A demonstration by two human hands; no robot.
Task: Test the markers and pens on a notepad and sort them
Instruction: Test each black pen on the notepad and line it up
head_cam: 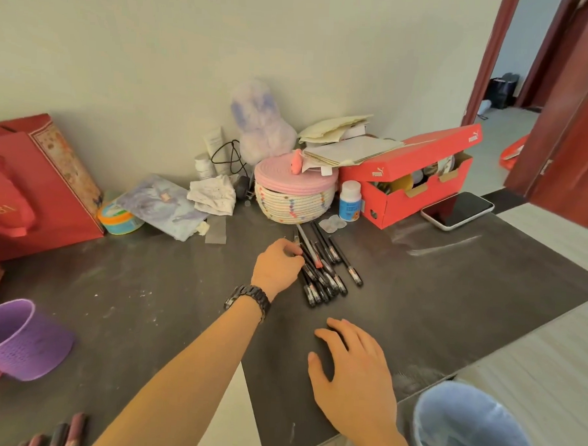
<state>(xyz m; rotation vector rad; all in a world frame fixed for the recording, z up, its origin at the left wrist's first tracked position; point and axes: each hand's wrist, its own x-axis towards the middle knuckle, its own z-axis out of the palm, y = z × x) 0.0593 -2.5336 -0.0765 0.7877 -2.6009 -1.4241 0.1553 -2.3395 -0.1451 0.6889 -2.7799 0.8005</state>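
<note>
Pens [321,271]: lying heaped on the dark table [452,280], just in front of the woven basket [293,199].
Left hand [277,269]: reaching in just in front of the basket, curling its fingers round pens at the heap's left edge, wearing a dark watch [249,296].
Right hand [353,370]: resting flat on the table, well in front of the basket, fingers spreading wide, holding nothing.
Red shoebox [419,187]: sitting just right of the basket, lid half raised.
White bottle [350,200]: standing between basket and shoebox.
Phone [458,209]: lying face up, further right of the basket, just beside the shoebox.
Purple cup [21,339]: lying tipped, far left and in front of the basket.
Blue bin [472,429]: standing well in front and right of the basket.
</note>
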